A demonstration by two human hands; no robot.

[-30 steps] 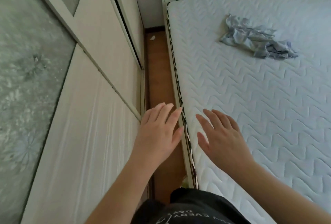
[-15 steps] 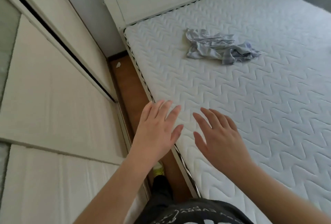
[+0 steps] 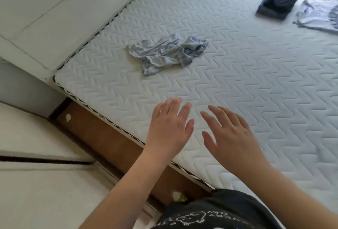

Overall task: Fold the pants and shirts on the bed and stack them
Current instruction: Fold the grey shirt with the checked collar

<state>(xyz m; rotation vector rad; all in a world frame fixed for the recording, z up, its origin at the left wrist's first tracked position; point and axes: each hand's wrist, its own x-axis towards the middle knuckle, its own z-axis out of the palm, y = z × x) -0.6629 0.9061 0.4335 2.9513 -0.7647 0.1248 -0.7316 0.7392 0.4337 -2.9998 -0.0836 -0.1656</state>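
The bed [image 3: 237, 86] is a bare quilted mattress and it fills most of the view. On it, near the headboard [image 3: 60, 18], lies a crumpled garment [image 3: 164, 53] of pale blue-grey cloth, bunched in a small heap with many folds. I cannot tell whether it is a shirt or pants. At the far side there is a dark folded piece [image 3: 276, 2] and, just beside it, a pale garment [image 3: 318, 16] spread flat and cut by the picture edge.

The crumpled garment looks thin, light and soft. I judge it will drape and slide easily on the quilted surface, so it needs shaking out before folding. A good hold would be two corners or a hem edge, one in each hand, not the middle of the heap.

The left hand [image 3: 170, 128] and the right hand [image 3: 230, 137] are both over the near edge of the bed, palms down, fingers spread wide and pointing toward the crumpled garment. They hold nothing and are well apart from it.
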